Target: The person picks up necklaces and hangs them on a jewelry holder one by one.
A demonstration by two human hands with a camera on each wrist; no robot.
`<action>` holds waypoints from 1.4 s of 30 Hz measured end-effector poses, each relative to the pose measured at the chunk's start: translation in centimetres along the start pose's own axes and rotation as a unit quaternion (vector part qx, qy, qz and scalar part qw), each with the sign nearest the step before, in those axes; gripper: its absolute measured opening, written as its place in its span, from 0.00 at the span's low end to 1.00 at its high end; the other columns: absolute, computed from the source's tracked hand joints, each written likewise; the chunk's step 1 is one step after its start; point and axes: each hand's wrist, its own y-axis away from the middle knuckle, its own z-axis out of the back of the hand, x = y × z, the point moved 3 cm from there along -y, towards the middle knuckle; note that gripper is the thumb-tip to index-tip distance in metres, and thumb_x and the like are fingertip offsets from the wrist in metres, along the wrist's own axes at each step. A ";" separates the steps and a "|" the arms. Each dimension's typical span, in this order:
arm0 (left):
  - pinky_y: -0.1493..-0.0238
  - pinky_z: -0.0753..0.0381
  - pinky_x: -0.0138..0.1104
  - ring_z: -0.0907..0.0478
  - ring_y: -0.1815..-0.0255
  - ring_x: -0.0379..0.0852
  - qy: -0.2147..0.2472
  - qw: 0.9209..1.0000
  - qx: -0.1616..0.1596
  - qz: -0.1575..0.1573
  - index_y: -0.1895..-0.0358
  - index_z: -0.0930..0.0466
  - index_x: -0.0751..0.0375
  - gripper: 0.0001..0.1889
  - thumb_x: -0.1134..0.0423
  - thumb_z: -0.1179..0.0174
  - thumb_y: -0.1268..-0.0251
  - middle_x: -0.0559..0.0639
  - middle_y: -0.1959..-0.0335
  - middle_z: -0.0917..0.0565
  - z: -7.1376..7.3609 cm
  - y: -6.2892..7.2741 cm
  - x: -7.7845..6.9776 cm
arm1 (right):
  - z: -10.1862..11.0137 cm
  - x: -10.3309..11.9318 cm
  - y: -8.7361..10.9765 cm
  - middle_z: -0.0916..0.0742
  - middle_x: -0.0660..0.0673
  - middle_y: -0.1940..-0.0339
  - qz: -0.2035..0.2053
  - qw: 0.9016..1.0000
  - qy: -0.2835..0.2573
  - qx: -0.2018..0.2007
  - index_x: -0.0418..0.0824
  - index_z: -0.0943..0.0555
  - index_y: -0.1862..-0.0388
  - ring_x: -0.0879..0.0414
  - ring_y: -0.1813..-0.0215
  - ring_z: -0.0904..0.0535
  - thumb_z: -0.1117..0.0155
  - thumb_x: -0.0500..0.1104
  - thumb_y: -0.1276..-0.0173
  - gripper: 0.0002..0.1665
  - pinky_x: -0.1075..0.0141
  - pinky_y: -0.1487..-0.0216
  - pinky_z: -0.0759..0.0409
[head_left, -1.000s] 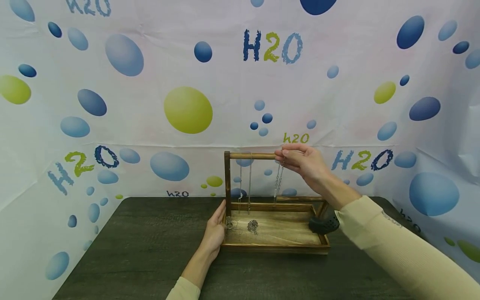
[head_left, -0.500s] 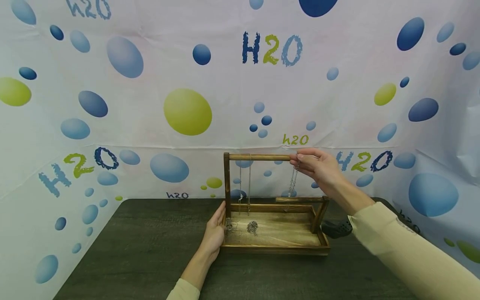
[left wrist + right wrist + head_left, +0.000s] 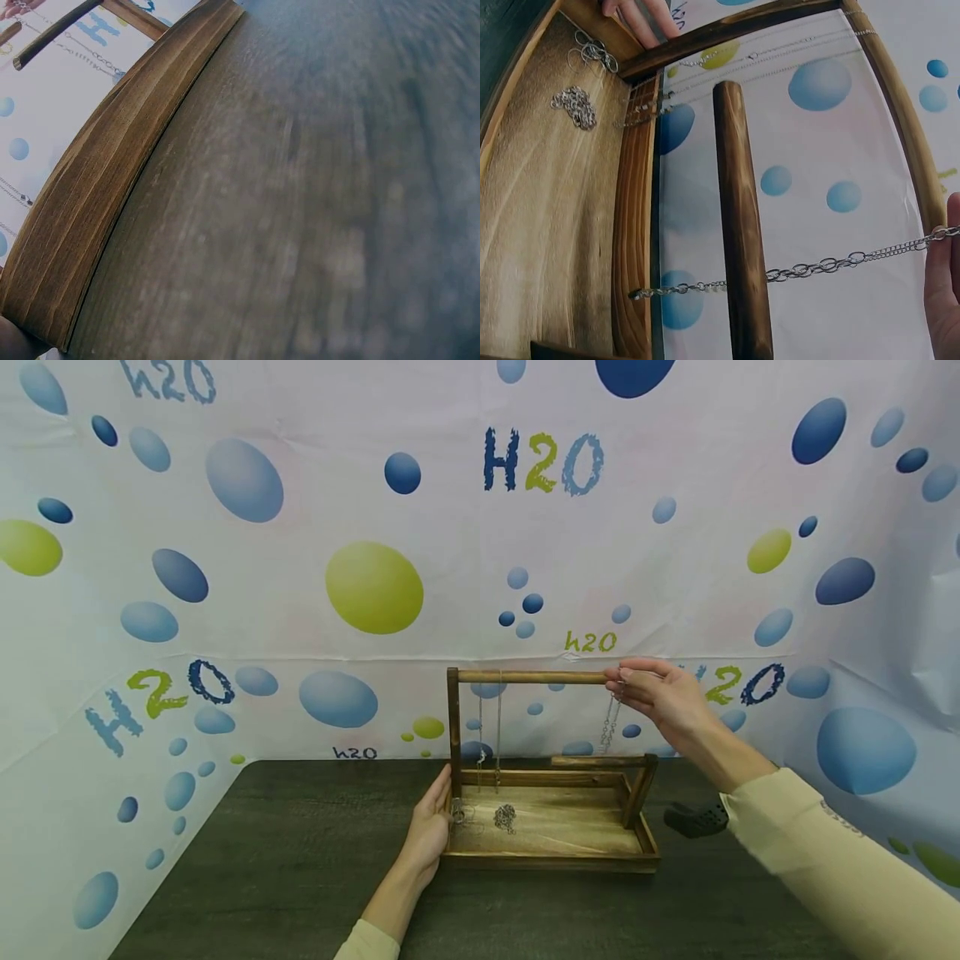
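A wooden jewelry stand has a tray (image 3: 555, 862), a tall upper bar (image 3: 532, 677) and a shorter lower bar (image 3: 600, 761). At the free right end of the upper bar, my right hand (image 3: 663, 700) pinches a silver chain necklace (image 3: 609, 727), which hangs down behind the lower bar. Whether the chain still loops the bar is hidden by the fingers. In the right wrist view, large oval links of the necklace (image 3: 829, 265) show. My left hand (image 3: 429, 827) rests against the stand's left side, fingers extended along it.
Other thin necklaces (image 3: 498, 727) hang near the left post (image 3: 453, 718). A bunched chain (image 3: 506, 817) and several rings or hoops (image 3: 459, 812) lie in the tray. A dark perforated object (image 3: 696, 819) shows beneath the right sleeve. The dark tabletop (image 3: 300, 860) meets a printed backdrop.
My right hand has slid rightward along the upper bar to its free end, taking the chain necklace along. The dark perforated object moved right too. My left hand stayed put.
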 end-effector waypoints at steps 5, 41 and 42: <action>0.31 0.48 0.57 0.63 0.19 0.59 0.004 1.000 0.000 0.000 0.18 0.53 0.56 0.45 0.86 0.70 0.42 0.61 0.18 0.53 0.0 0.1 0.0 | 0.7 0.2 0.0 0.10 0.51 0.56 -0.002 1.000 0.014 -0.015 0.33 0.25 0.43 0.60 0.55 0.13 0.39 0.38 0.25 0.15 0.65 0.47 0.19; 0.28 0.53 0.58 0.62 0.19 0.59 0.012 1.000 0.001 -0.006 0.18 0.52 0.56 0.44 0.86 0.70 0.42 0.60 0.18 0.53 0.1 -0.3 0.5 | -3.6 -0.1 -2.8 0.11 0.52 0.53 -0.032 0.996 0.082 0.009 0.26 0.33 0.32 0.58 0.58 0.13 0.45 0.37 0.22 0.25 0.66 0.51 0.18; 0.28 0.53 0.58 0.62 0.19 0.59 0.013 1.000 0.001 -0.006 0.18 0.52 0.56 0.44 0.86 0.70 0.42 0.60 0.18 0.53 0.1 -0.3 0.5 | -3.8 -0.1 -2.8 0.11 0.52 0.53 -0.034 0.996 0.081 0.010 0.26 0.33 0.32 0.58 0.59 0.13 0.45 0.37 0.22 0.25 0.66 0.52 0.17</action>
